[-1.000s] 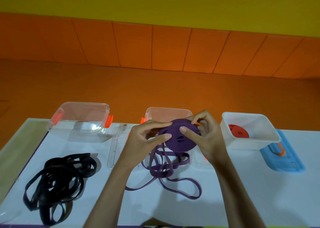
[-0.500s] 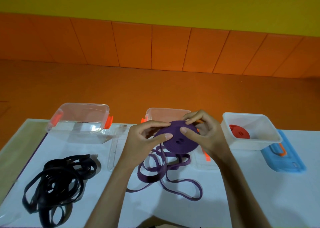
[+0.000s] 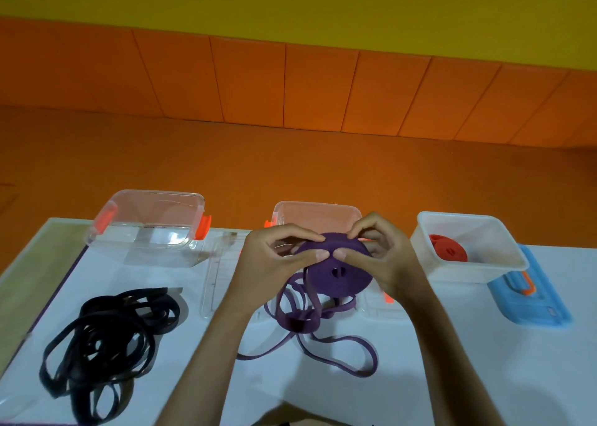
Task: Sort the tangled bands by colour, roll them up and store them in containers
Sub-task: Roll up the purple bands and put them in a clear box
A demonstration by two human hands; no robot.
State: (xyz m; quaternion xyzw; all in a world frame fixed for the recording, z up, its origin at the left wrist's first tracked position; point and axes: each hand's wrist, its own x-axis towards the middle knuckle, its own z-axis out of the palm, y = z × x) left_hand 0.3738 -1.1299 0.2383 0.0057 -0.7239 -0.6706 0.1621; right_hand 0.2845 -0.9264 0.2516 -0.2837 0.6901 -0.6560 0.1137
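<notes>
Both hands hold a flat purple roll (image 3: 336,272) of band above the table's middle. My left hand (image 3: 274,261) grips its left edge and my right hand (image 3: 384,257) grips its right edge, thumbs meeting on the near face. The unrolled purple band (image 3: 310,325) hangs from the roll and loops on the table below. A tangled black band (image 3: 103,338) lies at the left. A red roll (image 3: 447,248) lies in the white container (image 3: 510,264) at the right. Two clear containers stand behind: one at the left (image 3: 145,225), one (image 3: 316,212) behind my hands.
A blue lid (image 3: 533,299) with an orange clip lies beside the white container. Clear lids lie flat: one (image 3: 213,280) left of my left arm, another (image 3: 378,306) under my right wrist. The white table (image 3: 484,361) ends at an orange floor beyond the containers.
The roll has tilted flatter, its face now turned towards me, and my thumbs have come together on it. The loose purple band has shifted slightly on the table.
</notes>
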